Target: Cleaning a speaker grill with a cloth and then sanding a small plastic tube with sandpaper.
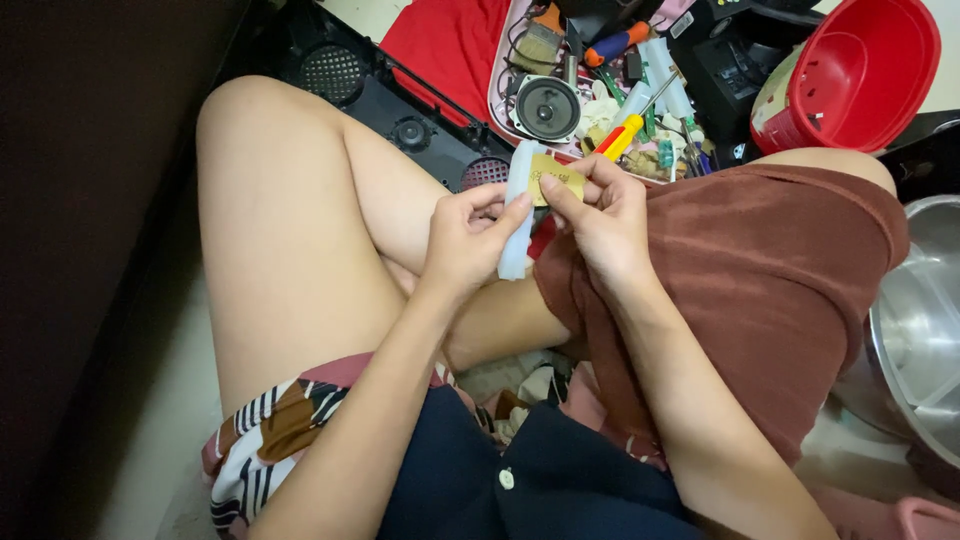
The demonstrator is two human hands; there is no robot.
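Observation:
My left hand (468, 238) grips a long translucent white plastic piece (518, 215) held upright above my crossed legs. A small tan circuit board (558, 178) sits at its upper end, and the fingers of my right hand (603, 215) pinch that board from the right. Both hands meet at the centre of the head view, fingertips touching the same assembly. The lower end of the white piece pokes out below my left fingers.
A pink tray (497, 90) behind the hands holds a round speaker (546, 107), screwdrivers (622, 135) and small parts. A red plastic bowl (858, 75) lies at the upper right, a steel bowl (925, 330) at the right edge, a black grilled panel (400, 110) beyond my left knee.

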